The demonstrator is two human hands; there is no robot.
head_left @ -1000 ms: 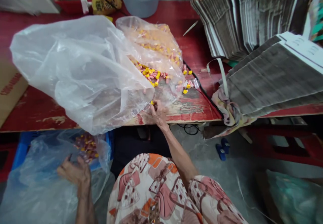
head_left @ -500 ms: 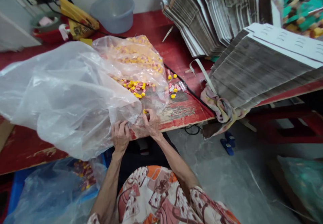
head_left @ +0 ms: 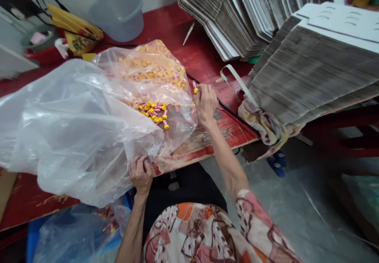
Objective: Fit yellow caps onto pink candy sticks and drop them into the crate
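A large clear plastic bag (head_left: 89,121) lies across the table, full toward the back with small pink pieces that have yellow caps. Several of these capped pieces (head_left: 152,111) show at its open mouth. At the table's front edge, my left hand (head_left: 141,173) has its fingers curled on the near rim of the bag. My right hand (head_left: 206,102) is to the right of the bag, its fingers bent down and pressed together over the tabletop. One loose capped piece (head_left: 196,91) sits just beside those fingertips; whatever is under them is hidden.
Stacks of grey-and-white cardboard sheets (head_left: 319,65) stand on the right, with a knotted cloth (head_left: 263,124) at the table edge. A grey-blue basin (head_left: 118,18) and a yellow bag (head_left: 75,32) are at the back. Below left is a blue crate (head_left: 35,231) lined with plastic.
My right hand has moved from the bag's mouth near the front edge, up and right to the loose pieces. A capped piece now lies at the bag's mouth. The left hand stays at the rim.
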